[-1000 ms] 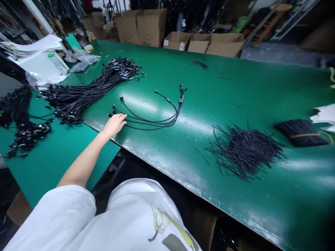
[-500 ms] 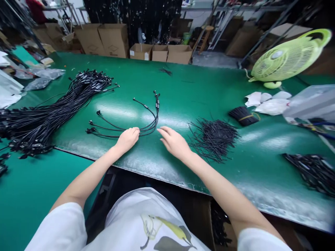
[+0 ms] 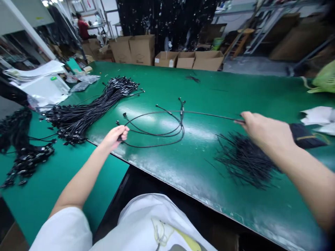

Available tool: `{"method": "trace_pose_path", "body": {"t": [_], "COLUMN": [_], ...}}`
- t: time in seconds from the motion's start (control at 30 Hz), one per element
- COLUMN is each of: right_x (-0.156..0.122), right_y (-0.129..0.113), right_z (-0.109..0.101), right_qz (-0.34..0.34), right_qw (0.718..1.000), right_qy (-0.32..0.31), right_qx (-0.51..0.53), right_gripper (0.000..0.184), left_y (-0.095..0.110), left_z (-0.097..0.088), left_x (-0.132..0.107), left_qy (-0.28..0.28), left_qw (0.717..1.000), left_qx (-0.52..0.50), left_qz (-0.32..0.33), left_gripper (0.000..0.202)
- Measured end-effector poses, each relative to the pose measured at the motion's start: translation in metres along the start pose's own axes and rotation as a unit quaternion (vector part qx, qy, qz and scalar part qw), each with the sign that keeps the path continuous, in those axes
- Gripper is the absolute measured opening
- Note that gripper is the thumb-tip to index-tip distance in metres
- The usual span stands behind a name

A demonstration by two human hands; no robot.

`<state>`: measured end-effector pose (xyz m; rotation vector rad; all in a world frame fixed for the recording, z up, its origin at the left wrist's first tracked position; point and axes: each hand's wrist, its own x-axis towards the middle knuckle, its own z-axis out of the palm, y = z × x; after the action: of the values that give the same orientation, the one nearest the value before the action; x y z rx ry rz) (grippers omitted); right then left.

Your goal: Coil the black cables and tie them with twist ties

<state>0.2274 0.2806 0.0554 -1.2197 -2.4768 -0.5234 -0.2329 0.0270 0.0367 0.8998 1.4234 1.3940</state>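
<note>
A black cable (image 3: 209, 114) is stretched between my two hands above the green table. My left hand (image 3: 115, 137) is closed around one end of it, near the table's front edge. Out to the right, my right hand (image 3: 264, 129) grips the other end, its outline slightly blurred. Between the hands lie a few loosely curved black cables (image 3: 157, 134) with small connectors at their ends. Below my right hand sits a pile of short thin black ties (image 3: 248, 160). Behind that wrist is a banded black bundle (image 3: 306, 136), partly hidden.
At the left lies a large heap of black cables (image 3: 96, 111), with another cable heap (image 3: 21, 150) on the lower green surface. Cardboard boxes (image 3: 142, 50) line the table's far side. A green fan (image 3: 324, 80) stands at the right edge. A person (image 3: 83, 27) sits far back.
My left hand has shifted left and closed on a cable end. My right hand has swung far right, pulling the cable out straight. The view has turned left.
</note>
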Motion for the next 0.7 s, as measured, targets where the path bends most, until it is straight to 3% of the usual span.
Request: {"method": "trace_pose_path", "body": {"t": [0.1, 0.2, 0.3, 0.37, 0.43, 0.5, 0.6, 0.7], "right_x": [-0.058, -0.099, -0.103, -0.091, -0.081, -0.078, -0.091, -0.111], "right_y": [-0.041, -0.098, -0.134, -0.135, -0.118, -0.091, -0.054, -0.04], "right_z": [-0.014, -0.051, -0.092, -0.107, -0.109, -0.098, -0.068, -0.042], "right_qz": [-0.138, -0.231, -0.228, -0.189, -0.147, -0.11, -0.058, -0.043], "right_qw": [0.989, 0.96, 0.959, 0.973, 0.984, 0.988, 0.983, 0.972], "right_qy": [0.006, -0.071, -0.107, -0.082, -0.067, -0.075, -0.075, -0.04], "right_qx": [0.05, 0.138, 0.133, 0.1, 0.075, 0.076, 0.155, 0.227], "right_gripper": [0.05, 0.038, 0.032, 0.032, 0.037, 0.041, 0.039, 0.035], "left_y": [-0.004, -0.012, -0.018, -0.018, -0.016, -0.011, 0.001, 0.015], "left_z": [0.053, 0.114, 0.164, 0.183, 0.189, 0.184, 0.164, 0.142], "left_x": [0.0, -0.007, -0.027, -0.043, -0.053, -0.057, -0.055, -0.051], "left_qy": [-0.059, -0.122, -0.231, -0.328, -0.382, -0.374, -0.279, -0.162], "left_qw": [0.995, 0.992, 0.962, 0.927, 0.915, 0.926, 0.935, 0.936], "left_qx": [-0.081, -0.01, 0.122, 0.163, 0.125, 0.018, -0.177, -0.287], "left_qz": [-0.024, 0.012, 0.078, 0.078, 0.027, -0.047, -0.127, -0.125], "left_gripper": [0.035, 0.035, 0.03, 0.028, 0.03, 0.03, 0.024, 0.02]}}
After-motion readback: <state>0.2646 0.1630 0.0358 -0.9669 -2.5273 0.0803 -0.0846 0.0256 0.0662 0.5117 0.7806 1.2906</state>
